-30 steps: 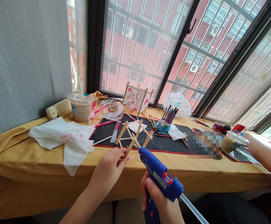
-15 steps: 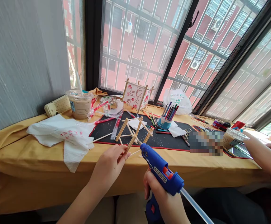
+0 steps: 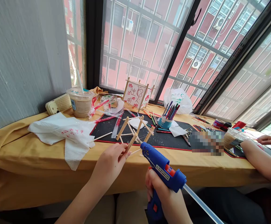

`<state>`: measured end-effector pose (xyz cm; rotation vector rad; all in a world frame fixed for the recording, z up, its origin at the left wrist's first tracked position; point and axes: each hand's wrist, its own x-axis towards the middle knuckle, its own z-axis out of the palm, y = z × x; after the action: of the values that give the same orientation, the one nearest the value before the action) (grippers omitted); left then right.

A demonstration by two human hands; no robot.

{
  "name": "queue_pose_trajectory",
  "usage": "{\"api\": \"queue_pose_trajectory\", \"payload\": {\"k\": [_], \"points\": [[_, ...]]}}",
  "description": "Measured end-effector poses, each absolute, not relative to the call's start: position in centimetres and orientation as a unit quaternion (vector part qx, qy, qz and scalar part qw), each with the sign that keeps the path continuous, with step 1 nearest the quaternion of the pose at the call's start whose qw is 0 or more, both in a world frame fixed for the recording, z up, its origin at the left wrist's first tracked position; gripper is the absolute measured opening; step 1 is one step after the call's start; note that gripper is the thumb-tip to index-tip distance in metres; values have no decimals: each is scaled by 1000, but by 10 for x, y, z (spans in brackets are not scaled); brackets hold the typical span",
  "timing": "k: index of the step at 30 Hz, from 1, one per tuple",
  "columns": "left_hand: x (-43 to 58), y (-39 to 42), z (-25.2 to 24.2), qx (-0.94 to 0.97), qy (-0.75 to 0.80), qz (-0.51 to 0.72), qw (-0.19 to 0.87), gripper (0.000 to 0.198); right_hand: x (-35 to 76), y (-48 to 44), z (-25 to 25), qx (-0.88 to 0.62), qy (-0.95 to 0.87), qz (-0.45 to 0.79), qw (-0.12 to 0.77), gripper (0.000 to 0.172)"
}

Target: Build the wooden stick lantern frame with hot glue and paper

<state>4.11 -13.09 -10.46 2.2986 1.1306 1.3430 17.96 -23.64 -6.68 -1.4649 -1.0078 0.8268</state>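
Note:
My left hand (image 3: 108, 165) pinches the lower end of a lantern frame of thin wooden sticks (image 3: 135, 132), holding it above the black craft mat (image 3: 105, 130). My right hand (image 3: 164, 194) is wrapped around the grip of a blue hot glue gun (image 3: 164, 169). A clear glue stick (image 3: 202, 202) runs out of the gun's back end. Its nozzle sits close to the frame's lower sticks, and a thin glue thread may trail from the tip. I cannot tell whether the nozzle touches the wood.
A finished paper lantern (image 3: 135, 95) stands behind the mat beside a pen cup (image 3: 164, 123). A milk tea cup (image 3: 80, 104) and a white napkin (image 3: 67, 133) sit on the yellow cloth to the left. A co-worker's arm (image 3: 261, 160) lies at the right, near a second cup (image 3: 233, 138).
The glue gun has shifted slightly right and its nozzle stays near the frame. The co-worker's far hand has moved into view at the right.

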Motion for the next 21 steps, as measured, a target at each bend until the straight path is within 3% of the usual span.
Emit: {"api": "queue_pose_trajectory", "payload": {"k": [21], "points": [[42,-130,-107,791,372,476,95,19,178,-244,-49,-609,-386,436,539,37]]}}
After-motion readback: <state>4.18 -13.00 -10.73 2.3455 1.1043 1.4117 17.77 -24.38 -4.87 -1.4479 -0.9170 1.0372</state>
